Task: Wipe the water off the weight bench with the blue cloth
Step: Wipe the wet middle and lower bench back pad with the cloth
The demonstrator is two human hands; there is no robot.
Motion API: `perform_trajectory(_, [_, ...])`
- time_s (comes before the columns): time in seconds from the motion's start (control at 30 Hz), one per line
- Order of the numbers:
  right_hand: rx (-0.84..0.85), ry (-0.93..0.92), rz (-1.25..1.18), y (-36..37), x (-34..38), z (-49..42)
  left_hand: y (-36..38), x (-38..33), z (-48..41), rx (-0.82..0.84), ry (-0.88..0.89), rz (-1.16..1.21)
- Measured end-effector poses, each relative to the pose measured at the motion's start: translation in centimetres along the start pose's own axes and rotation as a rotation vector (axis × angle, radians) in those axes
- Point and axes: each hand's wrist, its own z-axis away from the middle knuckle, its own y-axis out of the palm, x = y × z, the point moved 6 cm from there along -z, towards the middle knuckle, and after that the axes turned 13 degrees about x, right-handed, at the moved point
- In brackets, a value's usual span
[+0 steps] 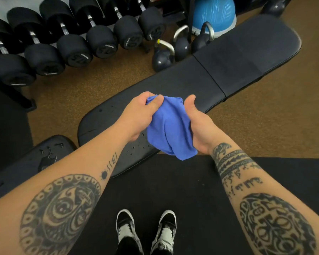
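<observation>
1. the left hand pinched the top corner of the cloth between thumb and curled fingers.
2. the right hand lay against the cloth's right side with its thumb straight up and free. its fingers were hidden behind the fabric, so i could not tell whether it gripped.
3. the cloth hung bunched between the two hands, in the air above the bench, its lower end drooping past the bench's near edge.
4. the bench ran from lower left to upper right, in black padded sections.
5. water sat in small drops on the pad just left of the cloth's lower end, and a larger wet patch lay on the near left pad under the left forearm.
6. dumbbells stood in a row on a rack at the upper left.
7. kettlebells stood on the brown floor just behind the bench, with a blue ball beyond them.
8. the person's shoes stood on a black mat on the near side of the bench.
</observation>
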Motion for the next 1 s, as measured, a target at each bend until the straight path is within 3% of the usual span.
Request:
perform_trajectory(0.1, [0.117,0.083,0.019,-0.5,-1.0,-0.1,0.3,1.1,-0.4,-0.036,-0.078,0.099])
perform_trajectory(0.2, [0.083,0.146,-0.145,-1.4,-2.7,-0.5,0.9,4.4,-0.7,0.018,-0.239,0.303])
perform_trajectory(0.3, [0.005,0.206,-0.282,-2.1,-4.3,-0.8,2.6,7.6,-1.0,0.089,-0.343,0.329])
perform_trajectory(0.4, [-0.051,0.336,-0.391,-2.7,-5.8,-1.2,3.5,8.2,-1.4,0.076,-0.193,0.177])
perform_trajectory(0.5, [-0.059,0.417,-0.481,-3.0,-5.7,-1.8,4.8,7.9,-1.6,0.307,-0.035,0.152])
perform_trajectory(0.57, [-0.048,0.435,-0.462,-3.6,-5.0,-2.3,4.7,7.8,-1.9,0.411,-0.028,0.135])
perform_trajectory(0.7, [-0.057,0.425,-0.22,-5.6,-2.7,-3.7,2.7,7.8,-4.0,0.333,-0.083,-0.133])
perform_trajectory(0.77, [-0.083,0.324,-0.025,-6.4,-1.6,-4.6,1.9,7.8,-4.8,0.283,-0.141,-0.019])
perform_trajectory(0.83, [-0.113,0.192,0.054,-7.0,-1.5,-5.4,1.9,8.0,-5.1,0.277,-0.25,0.275])
perform_trajectory(0.93, [0.069,0.075,-0.073,-4.6,-2.3,-7.3,2.8,7.9,-6.0,0.346,-0.335,0.522])
perform_trajectory(1.0, [-0.048,0.067,-0.111,-5.0,-2.8,-8.3,2.9,7.8,-6.6,0.374,-0.368,0.563])
